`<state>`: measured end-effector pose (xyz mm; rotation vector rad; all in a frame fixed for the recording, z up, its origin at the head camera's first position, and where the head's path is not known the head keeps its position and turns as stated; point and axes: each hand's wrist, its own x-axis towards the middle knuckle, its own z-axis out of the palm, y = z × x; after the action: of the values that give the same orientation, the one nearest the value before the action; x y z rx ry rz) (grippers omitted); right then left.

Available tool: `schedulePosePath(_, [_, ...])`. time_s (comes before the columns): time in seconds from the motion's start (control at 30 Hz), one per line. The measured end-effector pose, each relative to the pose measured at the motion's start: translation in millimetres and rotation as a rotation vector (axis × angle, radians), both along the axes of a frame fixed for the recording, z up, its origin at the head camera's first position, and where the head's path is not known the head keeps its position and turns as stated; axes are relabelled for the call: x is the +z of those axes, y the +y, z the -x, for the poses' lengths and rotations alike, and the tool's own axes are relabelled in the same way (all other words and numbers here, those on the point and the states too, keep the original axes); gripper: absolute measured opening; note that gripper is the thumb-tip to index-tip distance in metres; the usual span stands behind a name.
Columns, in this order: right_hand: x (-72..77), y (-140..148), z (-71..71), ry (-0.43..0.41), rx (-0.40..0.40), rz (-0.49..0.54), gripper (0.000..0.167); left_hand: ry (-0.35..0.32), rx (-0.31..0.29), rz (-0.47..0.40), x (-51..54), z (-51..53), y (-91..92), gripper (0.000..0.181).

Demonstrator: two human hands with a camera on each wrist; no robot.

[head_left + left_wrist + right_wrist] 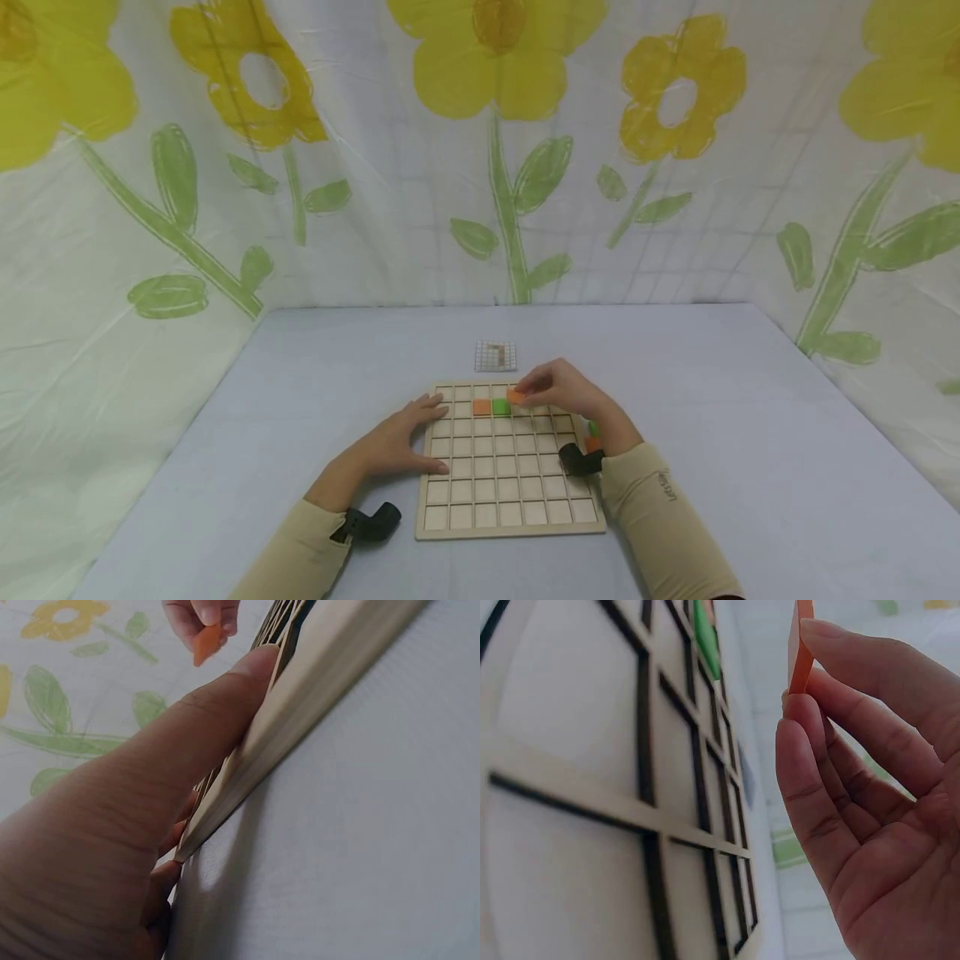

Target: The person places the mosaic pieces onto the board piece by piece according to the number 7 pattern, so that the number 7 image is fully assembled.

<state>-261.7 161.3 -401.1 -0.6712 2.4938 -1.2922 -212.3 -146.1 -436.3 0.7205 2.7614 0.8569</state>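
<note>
A square wooden grid board lies flat on the table. An orange square tile and a green tile sit side by side in cells of its second row from the far edge. Just right of the green one, my right hand pinches another orange tile between thumb and fingers; the right wrist view shows this tile raised off the board. My left hand rests on the board's left edge, fingers spread, with the thumb lying on the rim.
Beyond the board lies a small card printed with a grid pattern. A green piece and an orange piece show at the board's right edge, partly hidden by my right wrist. A flower-printed curtain hangs behind the pale table.
</note>
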Motion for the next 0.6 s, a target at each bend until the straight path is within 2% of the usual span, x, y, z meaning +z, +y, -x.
schedulePosePath(0.1, [-3.2, -1.5, 0.0, -0.021, -0.019, -0.018, 0.025, -0.002, 0.005, 0.001, 0.1, -0.1, -0.3, 0.094])
schedulePosePath(0.33, [-7.2, 1.1, 0.0, 0.004, -0.044, -0.106, 0.022, -0.004, 0.013, 0.005, 0.2, -0.7, 0.3, 0.095])
schedulePosePath(0.6, [-10.8, 1.9, 1.6, 0.023, -0.027, -0.128, 0.02, -0.005, 0.02, 0.005, 0.1, -1.1, 0.7, 0.094])
